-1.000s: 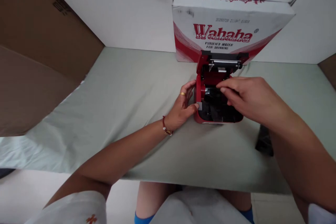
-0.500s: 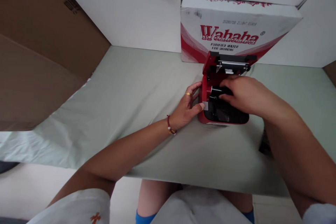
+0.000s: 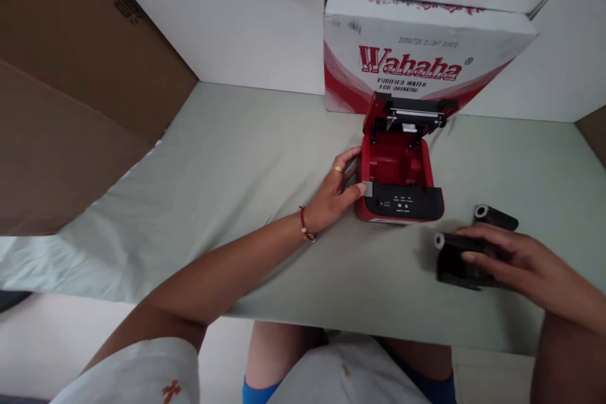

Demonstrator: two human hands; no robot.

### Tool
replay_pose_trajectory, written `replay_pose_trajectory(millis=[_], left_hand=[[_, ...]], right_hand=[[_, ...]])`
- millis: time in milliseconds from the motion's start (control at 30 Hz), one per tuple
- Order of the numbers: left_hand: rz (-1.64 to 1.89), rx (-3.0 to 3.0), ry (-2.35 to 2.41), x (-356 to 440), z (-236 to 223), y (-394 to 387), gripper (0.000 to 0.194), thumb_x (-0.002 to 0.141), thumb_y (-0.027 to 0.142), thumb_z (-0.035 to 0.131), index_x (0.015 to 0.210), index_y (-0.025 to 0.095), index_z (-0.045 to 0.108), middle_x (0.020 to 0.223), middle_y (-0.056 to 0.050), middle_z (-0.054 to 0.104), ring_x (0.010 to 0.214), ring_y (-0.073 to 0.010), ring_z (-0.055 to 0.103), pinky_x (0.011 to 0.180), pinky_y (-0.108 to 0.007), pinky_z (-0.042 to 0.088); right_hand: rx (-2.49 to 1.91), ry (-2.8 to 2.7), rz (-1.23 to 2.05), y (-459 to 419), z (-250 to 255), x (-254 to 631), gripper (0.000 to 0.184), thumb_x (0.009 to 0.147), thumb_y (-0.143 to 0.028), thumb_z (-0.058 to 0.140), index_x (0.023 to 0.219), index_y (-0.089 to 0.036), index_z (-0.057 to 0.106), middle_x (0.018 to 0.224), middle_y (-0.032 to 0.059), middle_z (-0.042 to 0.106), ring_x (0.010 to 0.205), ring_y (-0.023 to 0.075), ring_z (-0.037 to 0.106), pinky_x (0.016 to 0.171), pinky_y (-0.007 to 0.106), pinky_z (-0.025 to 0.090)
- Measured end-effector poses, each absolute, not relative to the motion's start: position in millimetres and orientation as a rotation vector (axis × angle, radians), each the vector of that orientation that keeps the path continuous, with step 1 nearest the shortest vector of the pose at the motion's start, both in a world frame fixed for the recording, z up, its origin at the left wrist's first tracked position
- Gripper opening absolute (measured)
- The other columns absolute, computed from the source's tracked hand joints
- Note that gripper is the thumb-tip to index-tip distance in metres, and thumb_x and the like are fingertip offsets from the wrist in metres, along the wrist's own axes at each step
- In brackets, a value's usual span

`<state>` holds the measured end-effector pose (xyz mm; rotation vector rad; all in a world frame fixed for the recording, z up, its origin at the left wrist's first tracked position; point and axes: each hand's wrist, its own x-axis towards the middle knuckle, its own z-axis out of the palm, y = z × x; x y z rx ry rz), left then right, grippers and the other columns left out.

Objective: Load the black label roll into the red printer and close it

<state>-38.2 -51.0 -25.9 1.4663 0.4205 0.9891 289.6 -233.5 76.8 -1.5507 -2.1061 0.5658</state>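
A small red and black printer [image 3: 402, 205] stands on the cloth with its lid [image 3: 411, 112] raised. Its red inner compartment [image 3: 392, 161] shows bare. My left hand [image 3: 338, 192] grips the printer's left side, thumb on the grey front corner and fingers along the wall. Off to the right, my right hand [image 3: 506, 255] pinches a black roll [image 3: 447, 242] with a light ring around its core hole. Under that roll is a dark object [image 3: 454, 271], blurred, whose kind I cannot make out. Another black roll [image 3: 497, 217] lies just behind my right hand.
Behind the printer stands a white and red Wahaha water carton [image 3: 407, 63], with white boxes [image 3: 265, 25] beside and above it. A large brown cardboard box [image 3: 85, 101] takes up the left. The green cloth-covered table [image 3: 265, 139] ends in front of my lap.
My right hand has come out of the printer's compartment with the black roll and moved right and toward me. My left hand stays on the printer.
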Motion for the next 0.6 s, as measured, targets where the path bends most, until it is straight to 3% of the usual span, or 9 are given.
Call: replay_pose_trajectory(millis=[100, 200, 300, 400, 467, 533, 600], left_hand=[[0.995, 1.479, 0.424, -39, -28, -50, 0.078, 0.101, 0.063, 0.073, 0.165, 0.034, 0.040, 0.183, -0.012, 0.038, 0.173, -0.0349, 0.037, 0.141, -0.061, 0.036], [0.985, 1.472, 0.423, -40, -29, -50, 0.077, 0.101, 0.064, 0.072, 0.165, 0.035, 0.040, 0.183, -0.012, 0.037, 0.172, -0.0343, 0.038, 0.141, -0.061, 0.037], [0.982, 1.472, 0.426, -40, -28, -50, 0.077, 0.101, 0.065, 0.072, 0.165, 0.035, 0.040, 0.184, -0.011, 0.037, 0.174, -0.0340, 0.035, 0.142, -0.060, 0.035], [0.993, 1.481, 0.474, -40, -27, -50, 0.071, 0.104, 0.063, 0.069, 0.163, 0.034, 0.042, 0.181, -0.011, 0.042, 0.174, -0.0325, 0.035, 0.142, -0.058, 0.033], [0.999, 1.474, 0.483, -39, -26, -50, 0.068, 0.105, 0.063, 0.067, 0.162, 0.034, 0.044, 0.180, -0.011, 0.044, 0.173, -0.0317, 0.037, 0.142, -0.057, 0.033], [1.006, 1.461, 0.477, -39, -26, -50, 0.069, 0.104, 0.064, 0.069, 0.161, 0.033, 0.045, 0.179, -0.011, 0.045, 0.172, -0.0316, 0.038, 0.142, -0.056, 0.033], [1.011, 1.449, 0.476, -39, -26, -51, 0.069, 0.104, 0.064, 0.070, 0.161, 0.033, 0.045, 0.178, -0.011, 0.046, 0.171, -0.0314, 0.039, 0.142, -0.056, 0.033]], right_hand=[[-1.650, -1.960, 0.559, -238, 49, 269, 0.030, 0.104, -0.049, 0.075, 0.129, -0.032, 0.081, 0.117, 0.0073, 0.087, 0.097, 0.0290, 0.087, 0.080, 0.041, 0.073], [-1.755, -1.798, 0.280, -246, 39, 276, 0.028, 0.103, -0.048, 0.074, 0.129, -0.043, 0.082, 0.123, 0.0057, 0.085, 0.109, 0.0349, 0.085, 0.087, 0.052, 0.071], [-1.868, -1.647, -0.078, -250, 35, 305, 0.038, 0.099, -0.041, 0.079, 0.134, -0.057, 0.081, 0.123, 0.0084, 0.084, 0.094, 0.0369, 0.083, 0.076, 0.054, 0.066], [-1.899, -1.753, -0.245, -247, 26, 332, 0.051, 0.098, -0.037, 0.081, 0.144, -0.056, 0.076, 0.117, 0.0114, 0.084, 0.075, 0.0336, 0.079, 0.062, 0.053, 0.060], [-1.930, -1.826, -0.252, -243, 17, 342, 0.054, 0.099, -0.036, 0.077, 0.150, -0.056, 0.071, 0.118, 0.0116, 0.084, 0.080, 0.0353, 0.081, 0.062, 0.053, 0.059], [-2.021, -1.803, -0.277, -239, 13, 346, 0.048, 0.100, -0.039, 0.076, 0.146, -0.053, 0.073, 0.120, 0.0128, 0.084, 0.087, 0.0382, 0.082, 0.063, 0.053, 0.059], [-2.142, -1.761, -0.240, -237, 18, 352, 0.033, 0.099, -0.046, 0.076, 0.132, -0.051, 0.080, 0.111, 0.0136, 0.085, 0.081, 0.0395, 0.081, 0.059, 0.054, 0.055]])
